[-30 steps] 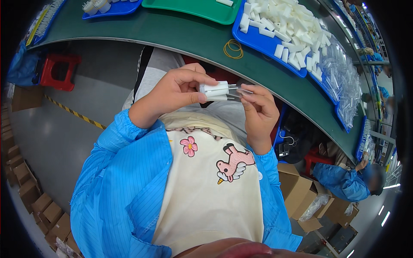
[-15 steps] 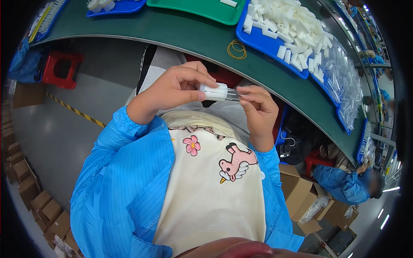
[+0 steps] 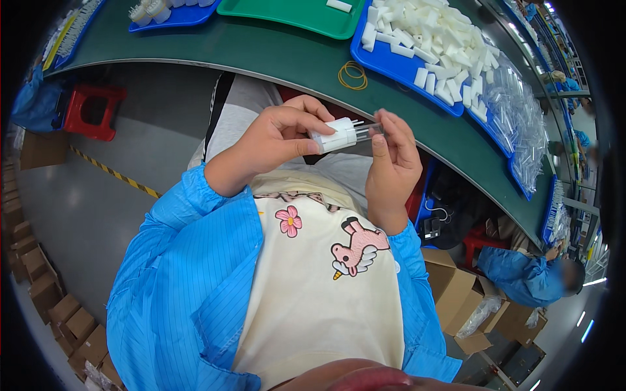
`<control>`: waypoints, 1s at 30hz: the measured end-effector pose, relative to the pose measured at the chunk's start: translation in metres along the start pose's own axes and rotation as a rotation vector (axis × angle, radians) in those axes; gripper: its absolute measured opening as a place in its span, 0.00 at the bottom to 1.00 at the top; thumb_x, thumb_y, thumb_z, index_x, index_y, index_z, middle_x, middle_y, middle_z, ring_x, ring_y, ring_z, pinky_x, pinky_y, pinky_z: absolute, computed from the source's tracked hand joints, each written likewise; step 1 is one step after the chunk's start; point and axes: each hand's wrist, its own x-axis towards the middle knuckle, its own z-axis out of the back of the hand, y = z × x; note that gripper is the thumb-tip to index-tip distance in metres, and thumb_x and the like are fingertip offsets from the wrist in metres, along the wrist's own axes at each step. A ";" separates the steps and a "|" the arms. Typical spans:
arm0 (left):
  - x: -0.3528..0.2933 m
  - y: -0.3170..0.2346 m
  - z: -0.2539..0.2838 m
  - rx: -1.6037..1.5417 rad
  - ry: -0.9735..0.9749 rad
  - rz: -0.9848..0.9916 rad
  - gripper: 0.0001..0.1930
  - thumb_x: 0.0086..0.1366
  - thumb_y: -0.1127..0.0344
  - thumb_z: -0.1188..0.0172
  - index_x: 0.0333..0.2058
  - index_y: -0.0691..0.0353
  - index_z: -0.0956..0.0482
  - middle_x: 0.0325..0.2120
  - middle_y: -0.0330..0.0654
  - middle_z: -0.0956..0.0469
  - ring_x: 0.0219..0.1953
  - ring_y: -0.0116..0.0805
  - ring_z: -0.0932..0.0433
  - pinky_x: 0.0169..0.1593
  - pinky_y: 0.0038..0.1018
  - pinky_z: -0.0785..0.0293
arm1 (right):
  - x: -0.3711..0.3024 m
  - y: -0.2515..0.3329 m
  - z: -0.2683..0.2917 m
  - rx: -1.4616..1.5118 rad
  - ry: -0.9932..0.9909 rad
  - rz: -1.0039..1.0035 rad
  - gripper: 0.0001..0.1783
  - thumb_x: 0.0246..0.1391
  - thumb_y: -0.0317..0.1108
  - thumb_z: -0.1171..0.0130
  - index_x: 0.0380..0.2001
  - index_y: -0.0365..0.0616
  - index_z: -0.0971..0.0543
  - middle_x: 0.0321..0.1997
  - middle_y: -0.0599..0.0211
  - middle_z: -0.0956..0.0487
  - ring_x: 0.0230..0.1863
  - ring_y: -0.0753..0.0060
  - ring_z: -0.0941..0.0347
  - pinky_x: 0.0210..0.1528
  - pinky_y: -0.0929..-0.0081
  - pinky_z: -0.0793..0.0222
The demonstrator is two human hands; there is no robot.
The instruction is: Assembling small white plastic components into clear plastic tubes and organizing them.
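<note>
In front of my waist, my left hand [image 3: 283, 133] grips a short white bundle [image 3: 336, 135], its fingers wrapped over the top and the thumb below. Several thin clear plastic tubes [image 3: 366, 131] stick out of the bundle's right end. Around their far ends curl the fingers and thumb of my right hand [image 3: 396, 159]. The fingertips there are smeared by motion, and part of the tubes is hidden behind them. The bundle tilts slightly, its right end higher.
A green table holds a blue tray [image 3: 411, 78] heaped with white blocks, clear tubes [image 3: 521, 124], a green tray [image 3: 287, 16] and rubber bands [image 3: 353, 76]. White bundles [image 3: 156, 10] stand in another blue tray. Beside me are a red stool [image 3: 94, 112], cartons [image 3: 450, 287] and a co-worker [image 3: 528, 277].
My right hand has shifted slightly right, its fingers spreading a little at the tube ends. The bundle in my left hand has moved slightly right and tilted, its right end rising.
</note>
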 end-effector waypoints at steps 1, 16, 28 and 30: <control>0.001 0.002 -0.001 -0.070 -0.005 -0.005 0.16 0.54 0.81 0.34 0.42 0.65 0.18 0.48 0.41 0.32 0.52 0.34 0.28 0.55 0.30 0.27 | 0.000 0.000 -0.003 0.031 -0.041 -0.013 0.19 0.55 0.16 0.42 0.51 0.34 0.25 0.61 0.55 0.32 0.57 0.66 0.30 0.56 0.72 0.30; 0.003 0.017 -0.012 -0.200 -0.032 -0.038 0.19 0.48 0.71 0.24 0.40 0.63 0.18 0.49 0.40 0.33 0.53 0.31 0.30 0.54 0.28 0.28 | -0.013 -0.004 -0.028 0.246 0.045 -0.021 0.23 0.49 0.13 0.39 0.51 0.37 0.25 0.69 0.55 0.42 0.67 0.61 0.41 0.63 0.66 0.36; -0.005 0.003 -0.004 -0.362 -0.142 0.015 0.16 0.57 0.74 0.33 0.45 0.57 0.22 0.58 0.47 0.35 0.57 0.41 0.29 0.51 0.33 0.20 | 0.025 0.006 0.038 -0.199 0.006 0.123 0.24 0.52 0.22 0.39 0.54 0.42 0.24 0.61 0.58 0.29 0.54 0.67 0.28 0.46 0.76 0.27; -0.004 -0.002 -0.004 -0.344 -0.149 0.009 0.18 0.60 0.72 0.35 0.50 0.57 0.24 0.61 0.50 0.36 0.59 0.43 0.29 0.53 0.33 0.21 | 0.050 0.026 0.079 -0.750 -0.130 0.404 0.16 0.50 0.22 0.39 0.44 0.44 0.19 0.52 0.60 0.22 0.49 0.66 0.25 0.38 0.78 0.26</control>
